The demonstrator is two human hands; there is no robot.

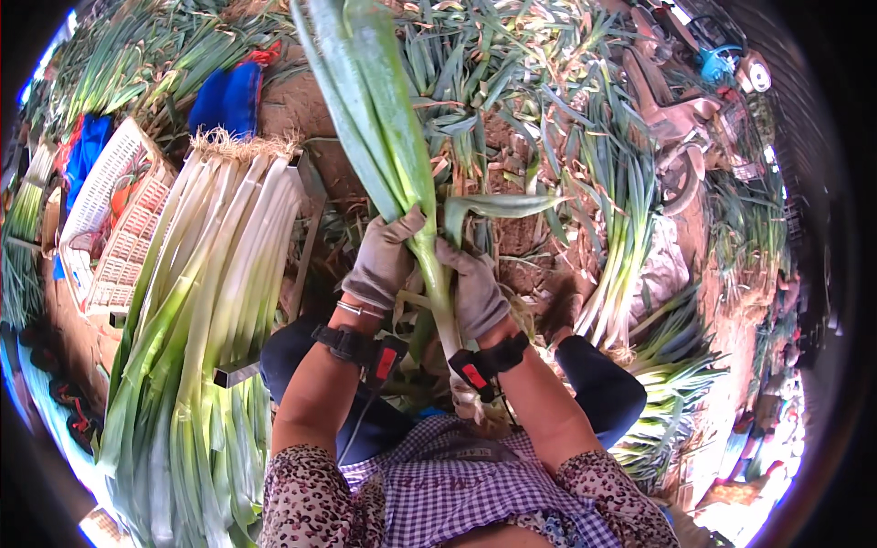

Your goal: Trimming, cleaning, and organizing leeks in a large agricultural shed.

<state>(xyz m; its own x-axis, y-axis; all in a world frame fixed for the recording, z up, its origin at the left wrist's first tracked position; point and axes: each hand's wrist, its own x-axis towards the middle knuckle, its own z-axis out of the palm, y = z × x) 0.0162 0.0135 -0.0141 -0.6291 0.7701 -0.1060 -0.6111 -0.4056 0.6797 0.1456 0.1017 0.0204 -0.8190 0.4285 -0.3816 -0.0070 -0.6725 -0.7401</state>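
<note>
In front of my body, a long leek (429, 269) slants up and away, its green leaves at the far end and its pale root end toward my lap. My gloved left hand (382, 263) is closed round the stalk where the leaves fan out. My gloved right hand (477, 294) is closed at the stalk's right side, on a bent green leek leaf (512, 205) that sticks out to the right. Where that leaf joins the stalk is hidden by the glove.
Trimmed leeks (210, 247) lie bundled on a metal rack (239, 373) at my left, beside a wicker basket (128, 228) and blue cloth (226, 100). Untrimmed leeks (548, 82) cover the ground ahead, with another pile (626, 265) at right. A metal-framed machine (667, 114) stands far right.
</note>
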